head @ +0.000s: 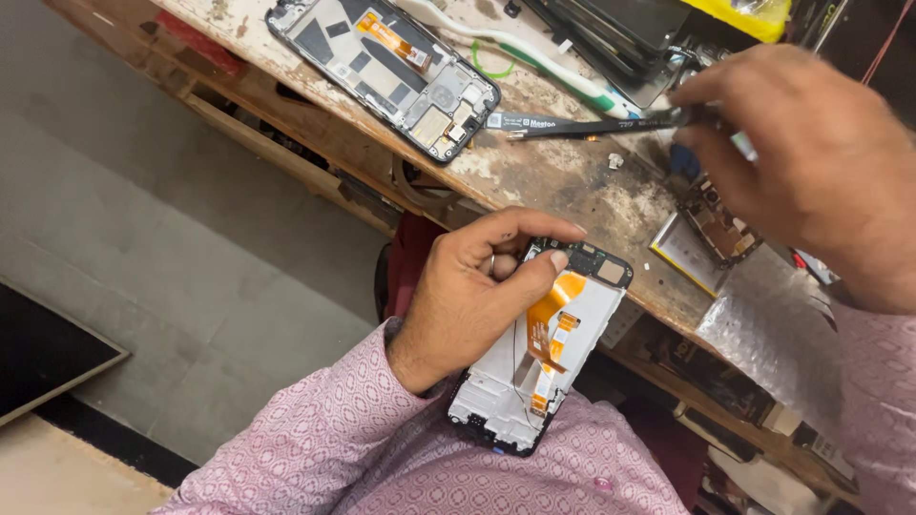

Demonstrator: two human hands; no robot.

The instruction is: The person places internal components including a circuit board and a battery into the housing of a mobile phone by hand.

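My left hand [482, 291] grips an opened phone frame [549, 367] with a white inner plate and an orange flex cable, holding it over my lap near the bench edge. The thumb presses on the orange cable near the top board. My right hand [811, 162] is raised over the bench at the right and pinches the end of black tweezers [592, 126], which point left over the worn wooden bench [553, 176].
A second opened phone [386, 67] lies at the bench's far left. A white and green toothbrush [520, 52] lies behind the tweezers. A small circuit board on a pale plate [711, 243] and a clear plastic sheet [773, 324] lie on the right.
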